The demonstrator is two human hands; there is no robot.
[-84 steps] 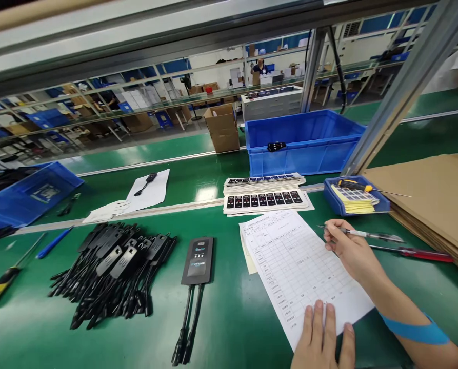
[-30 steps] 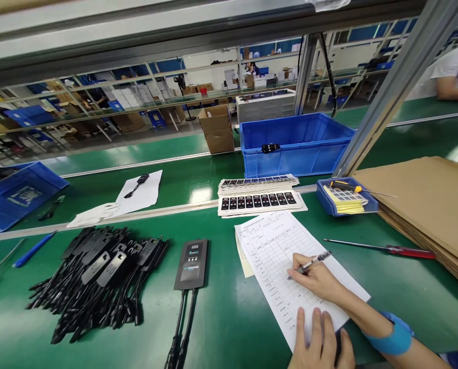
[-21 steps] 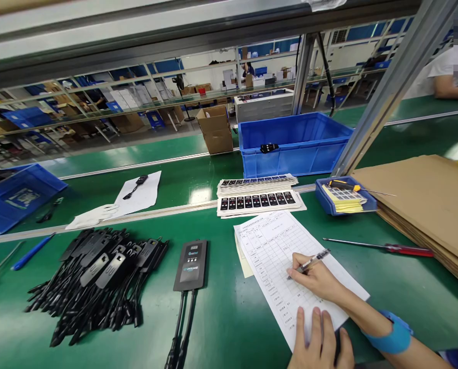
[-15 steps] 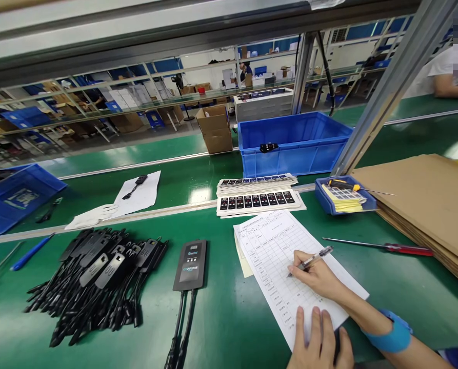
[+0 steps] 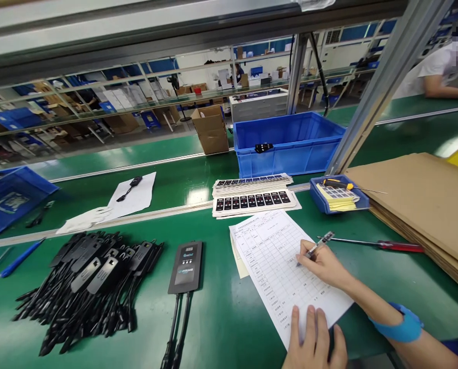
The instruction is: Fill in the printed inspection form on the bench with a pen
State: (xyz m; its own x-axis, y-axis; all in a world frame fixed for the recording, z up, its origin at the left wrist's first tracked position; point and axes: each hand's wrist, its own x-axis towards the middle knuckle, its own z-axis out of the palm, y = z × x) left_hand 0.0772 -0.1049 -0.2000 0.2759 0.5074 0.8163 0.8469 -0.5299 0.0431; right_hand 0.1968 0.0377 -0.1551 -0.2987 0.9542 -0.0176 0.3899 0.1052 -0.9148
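Observation:
A pen [image 5: 318, 246] is pinched in my right hand [image 5: 324, 266], its tip on or just above a printed form [image 5: 263, 256] with a table grid. A blue band circles that wrist. My left hand [image 5: 314, 344] lies on the lower part of the form, fingers spread flat and holding nothing. A yellowish sheet [image 5: 239, 260] sticks out under the form's left edge. Left of the paper lies a black box with two cables [image 5: 186, 267] and a small display. Farther left is a heap of black cabled devices [image 5: 98, 277].
Behind the form lie label sheets [image 5: 252, 202]. A large blue bin [image 5: 286, 159] stands beyond. At right are a small blue tray [image 5: 324, 206], a red-handled screwdriver [image 5: 400, 247] and stacked cardboard [image 5: 417, 195]. A metal post [image 5: 382, 97] slants upward. A person's arm [image 5: 444, 86] shows far right.
My right hand has moved a little to the right and up across the form with the pen. My left hand stays flat on the paper. The whole view has shifted slightly.

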